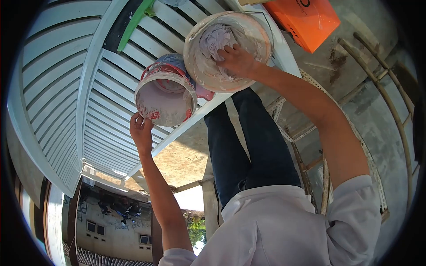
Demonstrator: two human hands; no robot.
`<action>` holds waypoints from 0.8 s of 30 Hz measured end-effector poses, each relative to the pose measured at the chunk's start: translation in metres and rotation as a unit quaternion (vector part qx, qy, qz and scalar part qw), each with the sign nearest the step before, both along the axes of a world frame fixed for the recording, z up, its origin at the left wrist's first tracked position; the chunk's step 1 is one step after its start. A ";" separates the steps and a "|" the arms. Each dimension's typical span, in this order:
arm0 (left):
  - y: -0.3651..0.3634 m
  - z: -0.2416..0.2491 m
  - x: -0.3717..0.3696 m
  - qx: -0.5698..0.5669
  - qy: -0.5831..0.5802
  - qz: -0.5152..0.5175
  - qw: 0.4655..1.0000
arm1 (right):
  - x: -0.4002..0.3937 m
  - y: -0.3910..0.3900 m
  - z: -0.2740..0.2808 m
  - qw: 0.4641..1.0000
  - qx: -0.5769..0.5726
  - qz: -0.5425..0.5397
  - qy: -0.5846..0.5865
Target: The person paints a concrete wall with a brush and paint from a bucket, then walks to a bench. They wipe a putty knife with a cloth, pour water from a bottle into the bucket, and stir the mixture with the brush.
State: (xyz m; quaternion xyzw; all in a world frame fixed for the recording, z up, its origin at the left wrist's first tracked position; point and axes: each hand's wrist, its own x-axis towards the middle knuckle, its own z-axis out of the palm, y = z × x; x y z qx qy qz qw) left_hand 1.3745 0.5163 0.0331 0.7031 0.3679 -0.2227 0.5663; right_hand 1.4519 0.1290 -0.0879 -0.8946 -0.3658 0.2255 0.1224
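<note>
Worn on the head, looking down and forward, quite near, over left hand (142,129), right hand (237,60), bench (286,56) and legs (267,144).

A white bench (116,80) carries everything here, its seat made of narrow slats with dark gaps between them, and a slatted back curving up along one side. On the seat, at the front rail (286,55), sits a wide, smeared tub (193,62) with a pale, creased mass (216,39) inside. Just beside it is a smaller bucket (144,99), tilted, its mouth facing me; how fully it rests on the slats, I can't tell. Something bluish (175,60) shows behind it, partly hidden. Nearer the back lies a black tool (120,26) with a green edge.
</note>
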 end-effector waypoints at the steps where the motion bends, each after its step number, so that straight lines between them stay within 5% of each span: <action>1: -0.002 0.000 0.000 0.003 -0.005 0.002 1.000 | -0.001 0.000 0.001 1.000 -0.007 0.004 -0.011; 6: -0.002 -0.009 0.000 0.011 -0.015 0.014 1.000 | 0.004 0.006 -0.003 0.999 0.022 -0.045 -0.016; 10: 0.003 -0.019 -0.003 0.008 -0.004 0.023 1.000 | 0.004 -0.001 0.013 0.960 0.164 -0.219 0.067; 21: -0.003 -0.017 -0.013 0.003 0.008 0.033 0.999 | 0.003 -0.023 0.090 0.731 0.398 -0.552 0.057; 24: -0.001 -0.016 -0.013 -0.015 0.007 0.031 0.999 | 0.011 -0.026 0.095 0.684 0.477 -0.553 -0.012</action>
